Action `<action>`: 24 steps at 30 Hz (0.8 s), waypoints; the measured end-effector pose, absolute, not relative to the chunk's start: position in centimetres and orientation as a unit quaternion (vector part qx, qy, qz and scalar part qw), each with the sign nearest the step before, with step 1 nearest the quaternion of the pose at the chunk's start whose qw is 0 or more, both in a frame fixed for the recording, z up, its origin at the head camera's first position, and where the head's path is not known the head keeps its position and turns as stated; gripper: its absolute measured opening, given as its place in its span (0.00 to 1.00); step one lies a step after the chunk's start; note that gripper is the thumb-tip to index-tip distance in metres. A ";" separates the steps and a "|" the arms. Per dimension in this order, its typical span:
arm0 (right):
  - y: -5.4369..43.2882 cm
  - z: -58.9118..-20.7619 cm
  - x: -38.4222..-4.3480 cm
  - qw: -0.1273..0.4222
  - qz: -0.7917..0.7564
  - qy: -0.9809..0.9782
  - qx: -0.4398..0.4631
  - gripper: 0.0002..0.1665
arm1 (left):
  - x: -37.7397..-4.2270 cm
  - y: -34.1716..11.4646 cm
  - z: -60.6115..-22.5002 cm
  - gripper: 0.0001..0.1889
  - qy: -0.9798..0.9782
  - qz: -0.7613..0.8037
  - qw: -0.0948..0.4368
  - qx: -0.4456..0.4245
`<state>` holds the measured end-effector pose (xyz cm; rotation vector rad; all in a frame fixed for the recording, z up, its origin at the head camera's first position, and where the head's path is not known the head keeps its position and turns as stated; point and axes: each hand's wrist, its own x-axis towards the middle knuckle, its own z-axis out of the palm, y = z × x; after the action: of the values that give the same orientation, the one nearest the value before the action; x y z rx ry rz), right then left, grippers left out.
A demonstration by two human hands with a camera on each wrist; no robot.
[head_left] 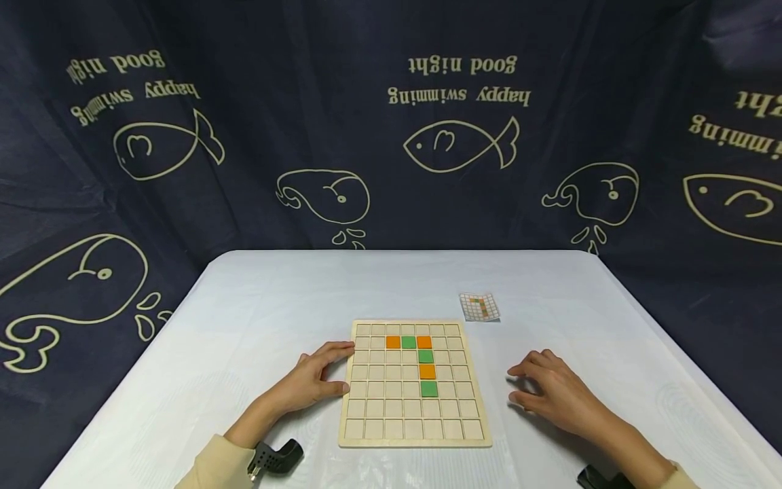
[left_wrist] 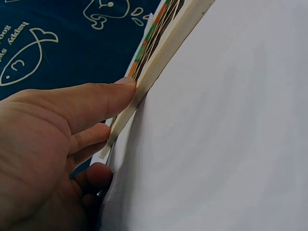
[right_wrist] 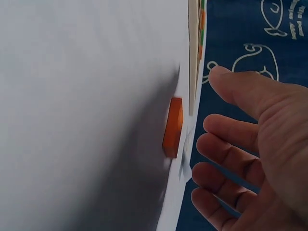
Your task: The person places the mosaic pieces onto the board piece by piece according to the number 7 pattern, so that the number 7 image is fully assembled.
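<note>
A wooden grid board [head_left: 415, 443] lies on the table, with orange tiles [head_left: 393, 342] and green tiles [head_left: 430, 388] alternating in a row that turns downward. My left hand [head_left: 311, 380] touches the board's left edge with thumb and fingertips. In the left wrist view, the thumb [left_wrist: 108, 98] rests against the board's side. To the board's right, my right hand [head_left: 552, 388] hovers with loosely bent fingers, holding nothing. An orange block [right_wrist: 173, 127] lies on the table near that hand in the right wrist view; the hand hides it in the head view.
A small creased paper card [head_left: 480, 308] with a printed grid of orange and green squares lies beyond the board's upper right corner. The white-covered table [head_left: 275, 292] ends at a dark curtain [head_left: 391, 204] printed with fish and whales.
</note>
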<state>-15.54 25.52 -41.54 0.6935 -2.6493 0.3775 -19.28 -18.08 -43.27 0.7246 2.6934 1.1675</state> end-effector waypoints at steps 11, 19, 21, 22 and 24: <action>27.1 -41.8 -14.6 0.204 0.134 -0.933 0.265 0.17 | -19.3 -18.0 -43.3 0.35 0.891 0.383 0.061 0.235; 28.1 -41.8 -14.1 0.185 0.134 -0.941 0.251 0.18 | -19.2 -17.9 -43.3 0.35 0.888 0.385 0.056 0.244; 28.3 -41.8 -14.0 0.182 0.135 -0.942 0.249 0.17 | -19.2 -17.9 -43.3 0.34 0.888 0.385 0.053 0.248; 28.3 -41.8 -13.9 0.182 0.135 -0.942 0.249 0.17 | -19.2 -17.9 -43.3 0.34 0.887 0.384 0.052 0.250; 28.4 -41.9 -13.9 0.181 0.133 -0.943 0.247 0.17 | -19.2 -17.9 -43.3 0.34 0.887 0.383 0.050 0.252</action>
<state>-13.88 28.42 -41.90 0.6985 -2.6617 0.3746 -19.19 -17.94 -43.34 0.7674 2.7030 1.1659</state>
